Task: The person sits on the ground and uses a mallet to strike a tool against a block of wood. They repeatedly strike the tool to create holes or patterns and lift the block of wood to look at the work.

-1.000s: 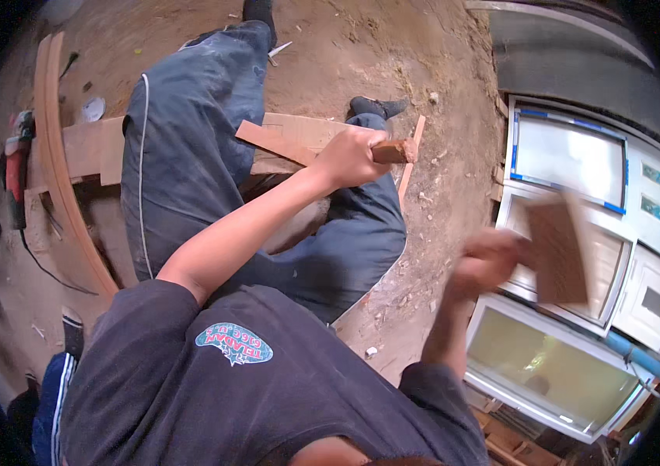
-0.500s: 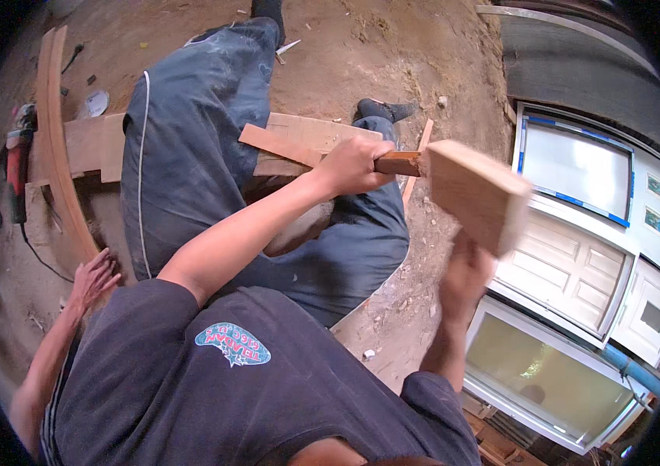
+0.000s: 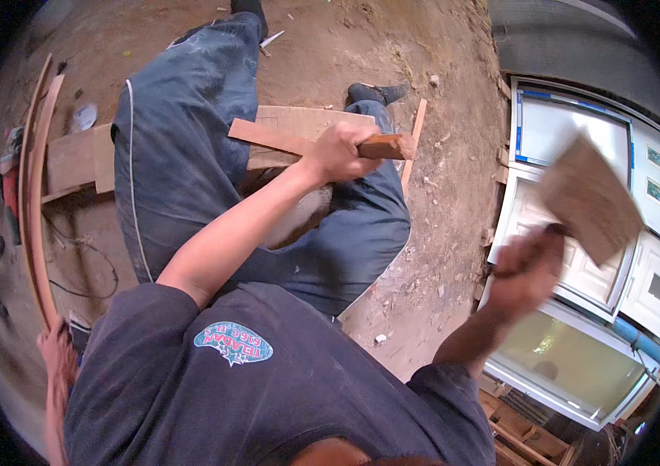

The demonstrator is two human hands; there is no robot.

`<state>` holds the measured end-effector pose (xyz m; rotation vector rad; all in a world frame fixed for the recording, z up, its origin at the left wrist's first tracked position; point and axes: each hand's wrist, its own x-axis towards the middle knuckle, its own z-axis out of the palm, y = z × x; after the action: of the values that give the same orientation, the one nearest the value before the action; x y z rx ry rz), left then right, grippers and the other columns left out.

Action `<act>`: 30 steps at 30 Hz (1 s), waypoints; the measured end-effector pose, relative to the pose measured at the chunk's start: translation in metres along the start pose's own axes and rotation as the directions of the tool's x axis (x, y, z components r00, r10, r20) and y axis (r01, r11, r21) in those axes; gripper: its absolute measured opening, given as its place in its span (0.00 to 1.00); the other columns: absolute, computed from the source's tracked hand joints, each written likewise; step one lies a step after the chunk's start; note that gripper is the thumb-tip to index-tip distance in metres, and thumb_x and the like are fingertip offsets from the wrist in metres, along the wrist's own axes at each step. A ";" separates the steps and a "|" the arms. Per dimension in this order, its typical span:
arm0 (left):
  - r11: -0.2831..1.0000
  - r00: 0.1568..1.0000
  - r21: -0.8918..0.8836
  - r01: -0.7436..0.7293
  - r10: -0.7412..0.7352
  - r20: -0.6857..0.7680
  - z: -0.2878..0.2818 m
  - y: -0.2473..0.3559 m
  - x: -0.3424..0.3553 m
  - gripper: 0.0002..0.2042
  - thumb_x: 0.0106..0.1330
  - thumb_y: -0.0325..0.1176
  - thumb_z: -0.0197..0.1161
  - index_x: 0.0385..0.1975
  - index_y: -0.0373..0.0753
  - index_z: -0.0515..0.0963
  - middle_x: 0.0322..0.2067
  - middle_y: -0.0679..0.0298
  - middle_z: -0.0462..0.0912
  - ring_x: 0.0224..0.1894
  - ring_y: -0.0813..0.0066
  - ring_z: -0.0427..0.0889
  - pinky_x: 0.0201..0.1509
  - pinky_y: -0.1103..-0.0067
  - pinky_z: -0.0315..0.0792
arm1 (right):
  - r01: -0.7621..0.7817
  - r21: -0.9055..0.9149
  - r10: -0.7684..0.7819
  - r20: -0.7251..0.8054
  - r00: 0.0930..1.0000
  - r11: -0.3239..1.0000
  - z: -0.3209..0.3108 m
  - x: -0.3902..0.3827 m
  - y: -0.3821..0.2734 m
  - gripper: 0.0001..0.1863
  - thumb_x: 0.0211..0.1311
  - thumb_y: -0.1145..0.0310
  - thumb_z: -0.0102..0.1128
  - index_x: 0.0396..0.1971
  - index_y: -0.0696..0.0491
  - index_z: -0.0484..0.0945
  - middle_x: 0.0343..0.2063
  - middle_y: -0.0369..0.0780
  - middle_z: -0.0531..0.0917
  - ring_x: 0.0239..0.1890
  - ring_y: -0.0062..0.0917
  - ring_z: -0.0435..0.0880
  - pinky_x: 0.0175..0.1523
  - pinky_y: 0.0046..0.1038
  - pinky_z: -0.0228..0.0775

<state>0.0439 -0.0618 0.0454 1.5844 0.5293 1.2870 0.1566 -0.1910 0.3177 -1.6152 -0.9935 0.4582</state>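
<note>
My right hand [image 3: 530, 268] is raised out to the right, wrapped round the dark grip of a wooden mallet [image 3: 590, 198]. The block-shaped head is blurred by motion. Over my lap, my left hand [image 3: 340, 153] grips a brown chisel handle [image 3: 384, 147] whose right end is battered and frayed; no blade shows. A flat wooden strip [image 3: 268, 137] lies slantwise by that hand, across a light wooden board [image 3: 310, 118] that passes between my legs. The mallet and the chisel handle are well apart.
Another person's hand [image 3: 58, 353] at the left holds long wooden strips [image 3: 38, 179]. Behind these lie a red power tool [image 3: 10, 182] and its cord. A thin stick [image 3: 415, 144] rests on the dirt floor near my foot. White doors and framed panels [image 3: 555, 365] stand at the right.
The mallet has swung away to the right, from beside the chisel handle's end. My left hand keeps its grip. At the left, the other person's hand has moved down and now grips the strips.
</note>
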 end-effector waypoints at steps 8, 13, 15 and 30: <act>0.997 0.997 -0.014 -0.070 0.069 -0.035 0.003 0.003 0.009 0.09 0.48 0.28 0.66 0.22 0.37 0.70 0.19 0.56 0.73 0.24 0.54 0.77 0.27 0.68 0.68 | 0.370 -0.643 -0.122 0.396 0.910 0.671 -0.009 -0.036 0.081 0.08 0.70 0.67 0.50 0.39 0.55 0.72 0.26 0.36 0.72 0.26 0.22 0.68 0.32 0.24 0.61; 0.999 0.999 -0.044 -0.027 0.026 -0.036 -0.008 0.001 0.000 0.09 0.50 0.29 0.66 0.22 0.38 0.70 0.18 0.55 0.72 0.23 0.54 0.77 0.26 0.68 0.68 | 0.160 0.116 -0.154 -0.064 0.986 0.980 0.001 -0.010 -0.002 0.13 0.74 0.62 0.43 0.27 0.48 0.63 0.17 0.28 0.55 0.14 0.10 0.48 0.15 0.16 0.39; 1.000 1.000 -0.029 -0.003 0.002 -0.030 -0.008 0.002 -0.001 0.09 0.50 0.29 0.66 0.22 0.38 0.70 0.18 0.55 0.72 0.23 0.54 0.77 0.26 0.68 0.68 | 0.270 0.335 -0.259 -0.079 0.963 0.903 0.015 -0.011 -0.013 0.17 0.76 0.55 0.40 0.25 0.46 0.61 0.17 0.28 0.51 0.14 0.11 0.45 0.16 0.17 0.35; 1.000 0.999 0.020 -0.005 0.005 0.036 -0.004 0.004 0.002 0.10 0.50 0.29 0.70 0.31 0.37 0.80 0.24 0.54 0.81 0.26 0.58 0.82 0.30 0.71 0.73 | 0.465 -0.053 -0.468 -0.116 0.876 0.884 -0.011 -0.019 0.068 0.14 0.76 0.60 0.45 0.28 0.50 0.67 0.18 0.30 0.62 0.17 0.12 0.55 0.18 0.15 0.46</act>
<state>0.0405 -0.0601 0.0501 1.6240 0.5178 1.2579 0.1782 -0.2139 0.2537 -1.3424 -1.2485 0.0119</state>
